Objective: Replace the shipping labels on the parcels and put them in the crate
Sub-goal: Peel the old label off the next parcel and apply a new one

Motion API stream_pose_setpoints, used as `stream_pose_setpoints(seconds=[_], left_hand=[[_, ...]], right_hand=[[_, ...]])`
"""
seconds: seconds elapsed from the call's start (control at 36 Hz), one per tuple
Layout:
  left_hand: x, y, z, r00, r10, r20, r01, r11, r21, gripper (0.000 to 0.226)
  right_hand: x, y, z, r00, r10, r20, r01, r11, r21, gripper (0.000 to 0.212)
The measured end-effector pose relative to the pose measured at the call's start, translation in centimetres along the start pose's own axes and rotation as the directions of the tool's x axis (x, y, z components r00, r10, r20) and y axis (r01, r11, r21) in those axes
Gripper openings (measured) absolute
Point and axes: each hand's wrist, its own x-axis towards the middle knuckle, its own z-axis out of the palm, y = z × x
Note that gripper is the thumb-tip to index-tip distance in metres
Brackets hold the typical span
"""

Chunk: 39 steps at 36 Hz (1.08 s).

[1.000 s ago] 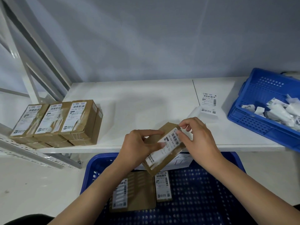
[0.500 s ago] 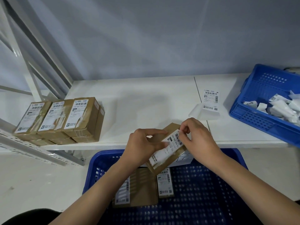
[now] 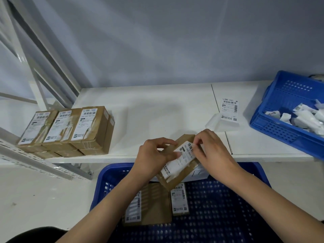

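Observation:
I hold a brown cardboard parcel (image 3: 181, 178) tilted above the near blue crate (image 3: 108, 179). My left hand (image 3: 152, 158) grips its left side, thumb on the white shipping label (image 3: 177, 163). My right hand (image 3: 213, 149) pinches the label's upper right corner at the barcode end. Two labelled parcels (image 3: 150, 206) lie flat in the crate below. A loose new label (image 3: 228, 109) lies on the white table (image 3: 157, 116), right of centre.
A stack of labelled brown parcels (image 3: 70, 130) sits at the table's left edge. A second blue crate (image 3: 284, 123) with crumpled white label scraps stands at the right. White metal shelf struts rise at the far left.
My right hand's fingers have shifted at the label's upper corner. The parcel stays in both hands with hardly any movement; the camera view has dropped slightly.

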Motion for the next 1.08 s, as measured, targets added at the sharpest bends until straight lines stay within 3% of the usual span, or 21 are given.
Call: stream_pose_setpoints(seconds=[0.11,0.17,0.22,0.31,0.42,0.5,0.56,0.64,0.72,0.81,0.86,0.94,1.08], left_hand=[[0.3,-0.3,-0.4,0.995,0.03,-0.093,-0.029,1.0,0.007,0.036],[0.4,-0.3,-0.4,0.994,0.038,-0.103,-0.04,0.999,-0.013,0.049],[0.3,-0.2,-0.2,0.995,0.046,-0.089,-0.05,0.998,-0.036,0.057],[0.0,-0.3,0.6,0.992,0.106,-0.07,-0.103,0.994,0.049,0.072],[0.0,-0.8,1.2,0.979,0.19,-0.074,-0.179,0.974,0.139,0.09],[-0.1,-0.9,1.5,0.977,0.199,-0.081,-0.192,0.978,0.082,0.101],[-0.3,-1.1,1.8,0.971,0.23,-0.072,-0.226,0.972,0.056,0.105],[-0.7,-1.2,2.3,0.97,0.244,-0.011,-0.244,0.97,0.013,0.107],[-0.6,-1.3,2.2,0.974,0.208,0.089,-0.207,0.978,-0.025,0.098],[-0.1,-1.0,1.1,0.973,0.214,0.084,-0.22,0.973,0.073,0.079],[0.1,-0.9,0.2,0.957,0.284,0.06,-0.29,0.934,0.21,0.08],[0.1,-0.8,-0.8,0.911,0.397,0.111,-0.406,0.818,0.408,0.097],[-0.2,-0.7,-0.8,0.871,0.457,0.182,-0.49,0.775,0.4,0.106]], right_hand=[[0.8,0.2,-1.2,0.972,0.229,-0.048,-0.212,0.949,0.234,0.018],[1.0,-0.1,-1.4,0.921,0.389,-0.025,-0.346,0.847,0.404,0.023],[1.0,-0.4,-1.3,0.852,0.515,0.093,-0.484,0.709,0.513,0.028],[0.9,-0.3,-0.9,0.79,0.556,0.258,-0.601,0.624,0.498,0.047],[1.0,-0.5,-0.9,0.752,0.523,0.401,-0.65,0.488,0.583,0.067],[0.8,-1.2,-1.0,0.797,0.451,0.401,-0.603,0.56,0.569,0.082],[0.6,-1.7,-0.9,0.834,0.408,0.37,-0.551,0.642,0.534,0.076],[0.6,-1.6,-0.9,0.856,0.385,0.345,-0.516,0.676,0.526,0.066],[0.7,-1.1,-1.3,0.865,0.378,0.33,-0.501,0.695,0.516,0.054],[0.9,-0.4,-2.1,0.88,0.348,0.324,-0.466,0.764,0.447,0.05],[1.0,0.0,-2.4,0.897,0.295,0.33,-0.418,0.811,0.411,0.062],[1.0,0.1,-2.8,0.899,0.241,0.366,-0.37,0.866,0.338,0.097],[1.3,0.2,-3.7,0.88,0.146,0.452,-0.282,0.926,0.25,0.102]])
